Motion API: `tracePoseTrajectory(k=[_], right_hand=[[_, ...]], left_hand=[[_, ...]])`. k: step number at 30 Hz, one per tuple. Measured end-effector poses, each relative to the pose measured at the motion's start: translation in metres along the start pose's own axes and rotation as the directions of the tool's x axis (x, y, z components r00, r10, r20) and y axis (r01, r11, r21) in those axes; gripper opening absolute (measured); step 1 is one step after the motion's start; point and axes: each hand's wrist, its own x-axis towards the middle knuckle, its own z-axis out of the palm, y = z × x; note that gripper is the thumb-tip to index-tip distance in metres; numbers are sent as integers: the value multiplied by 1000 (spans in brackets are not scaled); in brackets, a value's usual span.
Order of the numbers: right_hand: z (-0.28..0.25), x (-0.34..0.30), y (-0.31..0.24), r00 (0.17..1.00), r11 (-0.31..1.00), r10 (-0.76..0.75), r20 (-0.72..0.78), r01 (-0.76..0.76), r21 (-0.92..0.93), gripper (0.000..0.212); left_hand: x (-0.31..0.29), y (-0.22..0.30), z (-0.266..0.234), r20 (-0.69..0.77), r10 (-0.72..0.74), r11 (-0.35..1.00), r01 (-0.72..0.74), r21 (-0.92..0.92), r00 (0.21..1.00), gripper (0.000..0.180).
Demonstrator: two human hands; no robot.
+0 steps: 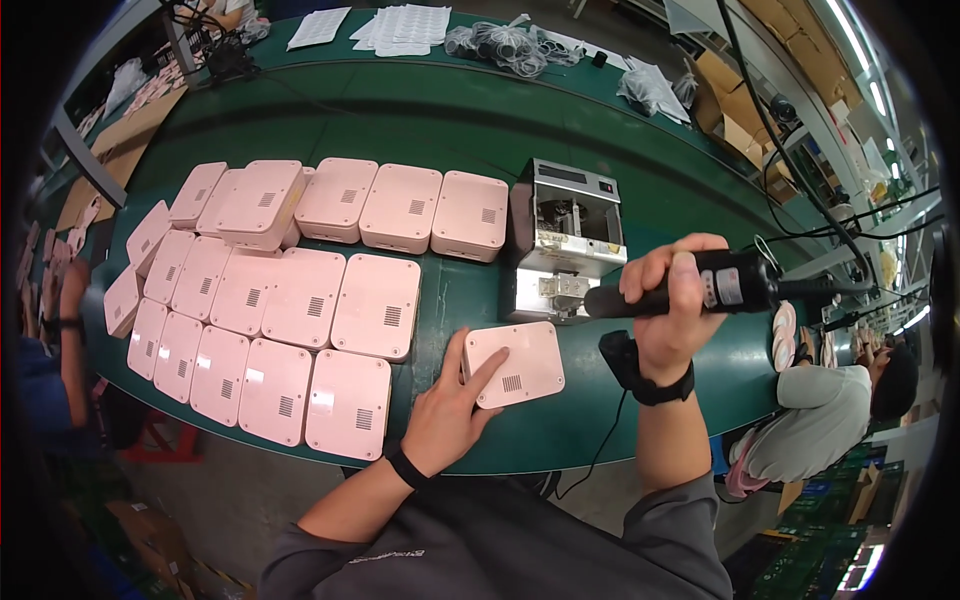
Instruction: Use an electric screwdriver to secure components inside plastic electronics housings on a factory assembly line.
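My right hand (672, 290) is wrapped round a black electric screwdriver (735, 283), held nearly level above the table. Its front end points left, at the front of a metal screw feeder (568, 235); whether the tip touches the feeder cannot be made out. My left hand (450, 415) grips a pale pink plastic box (530, 362) lying on the table, its index finger across the top and the others at the left edge. That box has a small slotted vent and screw holes near its corners. A black band circles each of my wrists.
Several like pink boxes (375, 305) stand in rows on the green table (440, 120) to the left, one stacked higher. Papers (402, 28) and bagged cables (510, 45) lie along the far side. A black cable hangs at right, near a seated person (822, 420).
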Motion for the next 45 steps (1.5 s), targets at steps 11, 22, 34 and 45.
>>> tracePoseTrajectory(k=[11,22,34,45], right_hand=[[-19,-42,-17,975,973,218,40,-220,63,22],[-26,-72,-18,977,975,206,55,-210,70,28],[-29,-72,-16,977,975,212,15,-212,72,28],[-28,-68,-22,978,974,206,13,-207,89,29]], left_hand=[[0,1,0,14,-16,999,15,38,1000,73],[3,1,1,21,-9,999,8,42,1000,75],[2,2,0,34,-25,998,23,55,999,76],[4,1,1,30,-20,999,19,50,999,77]])
